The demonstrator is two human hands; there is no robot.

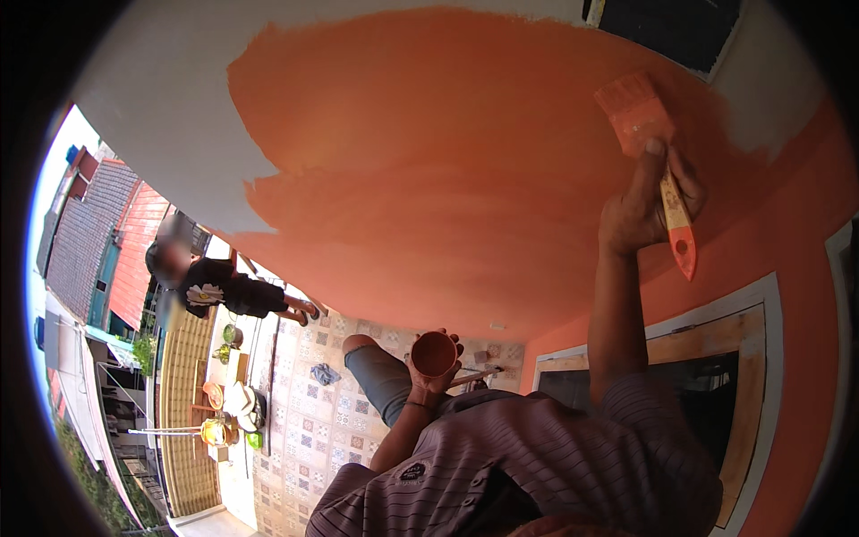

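Observation:
My right hand (637, 206) is raised to the wall, wrapped round the wooden handle of a wide paintbrush (637, 116). Orange paint coats its bristles, which touch or nearly touch the orange wall (429, 134). The handle's orange-tipped end points downward. Lower down, near my body, my left hand (433, 382) grips a round orange cup (435, 354) from beneath and around its side. Its inside looks orange; how much paint it holds I cannot tell. Pale grey wall (161, 116) borders the ragged paint edge at the left and top.
A dark panel (667, 31) sits at the upper right. A wood-framed window (752, 358) is at the lower right. Beyond the patterned tile floor (309, 403) stand a person in dark clothes (228, 286) and several pots and buckets (215, 430). A crumpled cloth (325, 374) lies on the tiles.

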